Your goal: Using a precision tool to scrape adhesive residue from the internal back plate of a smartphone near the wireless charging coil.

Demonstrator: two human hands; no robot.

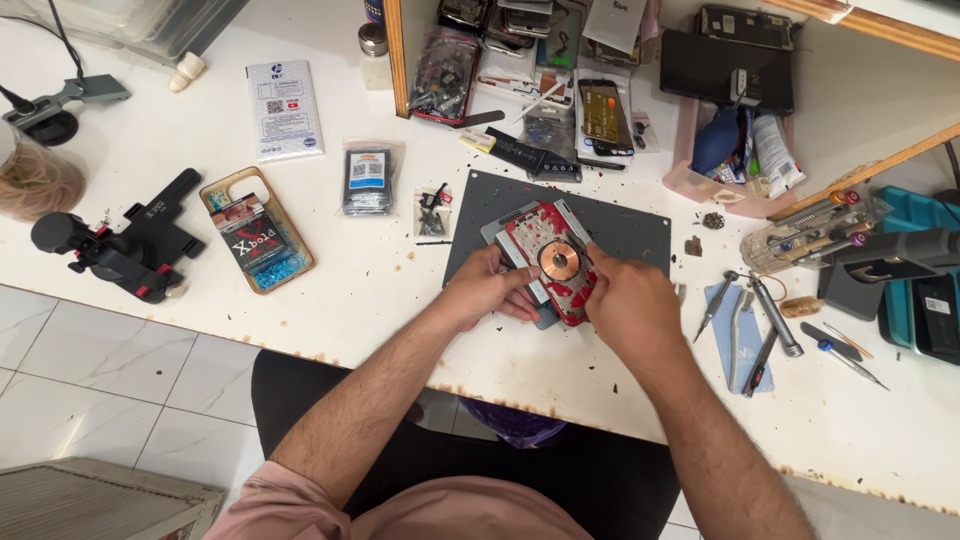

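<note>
A red, scuffed phone back with a round copper coil at its centre lies in a metal holder on a dark grey mat. My left hand grips the lower left edge of the phone and holder. Over the phone's lower right corner, my right hand has its fingers curled on the edge. Whether a small tool is pinched in those fingers cannot be seen.
Tweezers, pliers and screwdrivers lie to the right. A black clamp tool and a tray of small parts sit at left. Small bags, a pink bin and phone parts crowd the back. The table edge runs just below my wrists.
</note>
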